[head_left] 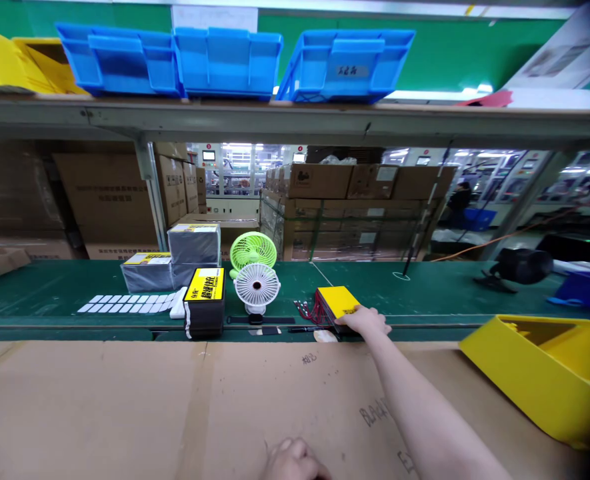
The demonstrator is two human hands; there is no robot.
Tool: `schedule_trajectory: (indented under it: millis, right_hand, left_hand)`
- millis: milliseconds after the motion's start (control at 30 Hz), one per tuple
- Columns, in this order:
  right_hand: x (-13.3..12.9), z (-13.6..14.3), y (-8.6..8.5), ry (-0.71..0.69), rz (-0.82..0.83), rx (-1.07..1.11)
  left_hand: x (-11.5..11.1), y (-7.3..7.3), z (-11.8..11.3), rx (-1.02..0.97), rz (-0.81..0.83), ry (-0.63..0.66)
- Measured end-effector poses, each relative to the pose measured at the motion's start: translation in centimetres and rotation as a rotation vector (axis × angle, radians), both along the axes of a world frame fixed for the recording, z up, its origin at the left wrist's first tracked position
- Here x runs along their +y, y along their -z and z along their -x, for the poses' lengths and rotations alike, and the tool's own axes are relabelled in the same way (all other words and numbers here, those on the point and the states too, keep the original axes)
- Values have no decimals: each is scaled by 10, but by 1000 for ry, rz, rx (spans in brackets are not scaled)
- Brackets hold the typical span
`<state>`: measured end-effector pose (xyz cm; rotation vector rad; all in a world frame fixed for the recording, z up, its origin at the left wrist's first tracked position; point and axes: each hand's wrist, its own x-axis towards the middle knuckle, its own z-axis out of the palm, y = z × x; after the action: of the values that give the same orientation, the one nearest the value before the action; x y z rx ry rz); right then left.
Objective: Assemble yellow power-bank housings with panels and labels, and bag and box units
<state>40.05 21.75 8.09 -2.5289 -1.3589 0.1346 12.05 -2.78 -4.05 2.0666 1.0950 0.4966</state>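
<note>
Block (339, 300), yellow-topped: 1 o'clock from left hand (295, 461) | right hand (368, 321): touching block's 4 o'clock corner, cannot tell whether pinching | left hand: fingers curled over cardboard (259, 400), grip unclear | white fan (257, 285): block's 9 o'clock

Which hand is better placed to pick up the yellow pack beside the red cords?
Right, probably: the right hand is at the near edge of the pack, while the left hand is farther off, over the cardboard.

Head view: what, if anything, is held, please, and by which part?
Right hand touches the near right corner of the yellow-topped rectangular stack; whether either hand grips is unclear.
</note>
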Motion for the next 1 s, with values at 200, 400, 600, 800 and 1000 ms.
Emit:
schedule_trajectory:
  millis: [200,400,600,800,1000]
  right_hand:
    - [-4,4,-2,-1,-19,-6]
    - [-3,2,2,11,-41,21]
    - [-5,3,5,19,-65,45]
    - [-7,6,9,13,-95,42]
    - [-10,9,9,-29,-115,11]
  left_hand:
    - [1,5,0,7,10,2]
    - [0,-2,1,-2,25,-5]
    - [-1,-6,1,0,47,-8]
    - [1,0,0,9,51,-3]
    - [-6,-10,-1,8,-1,-45]
